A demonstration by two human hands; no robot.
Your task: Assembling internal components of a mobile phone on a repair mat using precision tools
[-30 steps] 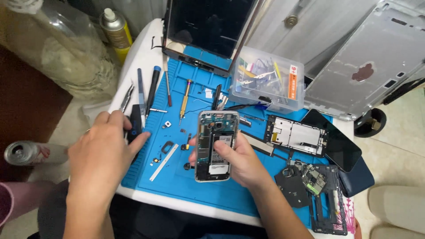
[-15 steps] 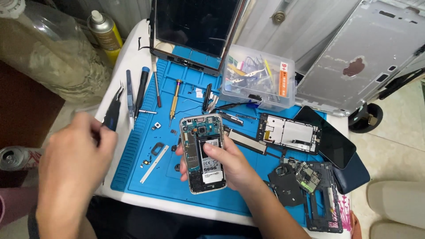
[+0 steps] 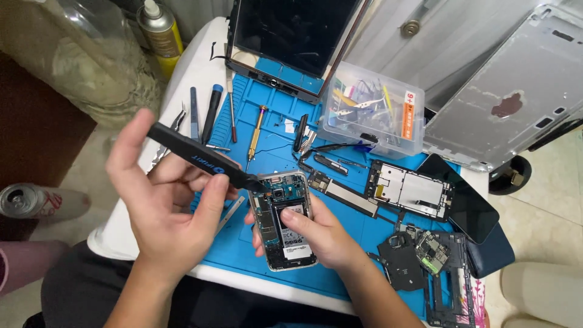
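My right hand (image 3: 328,237) holds an opened phone (image 3: 270,209) with its back off, boards and battery showing, thumb resting on the battery. It lies just above the blue work mat (image 3: 273,130). My left hand (image 3: 164,212) is raised and grips a long black tool (image 3: 194,155) between thumb and fingers. The tool's tip touches the phone's upper left corner.
On the mat lie screwdrivers (image 3: 212,112), a brass-handled driver (image 3: 255,130), a phone frame (image 3: 410,185), a black screen (image 3: 464,203) and loose boards (image 3: 425,252). A clear parts box (image 3: 373,109), a tablet (image 3: 291,36) and a silver back cover (image 3: 516,91) stand behind. A spray can (image 3: 159,27) stands at the back left; a drinks can (image 3: 24,200) lies at the left.
My left hand picked the black tool up from the mat's left edge and brought its tip to the phone. My right hand shifted the phone slightly left and kept hold.
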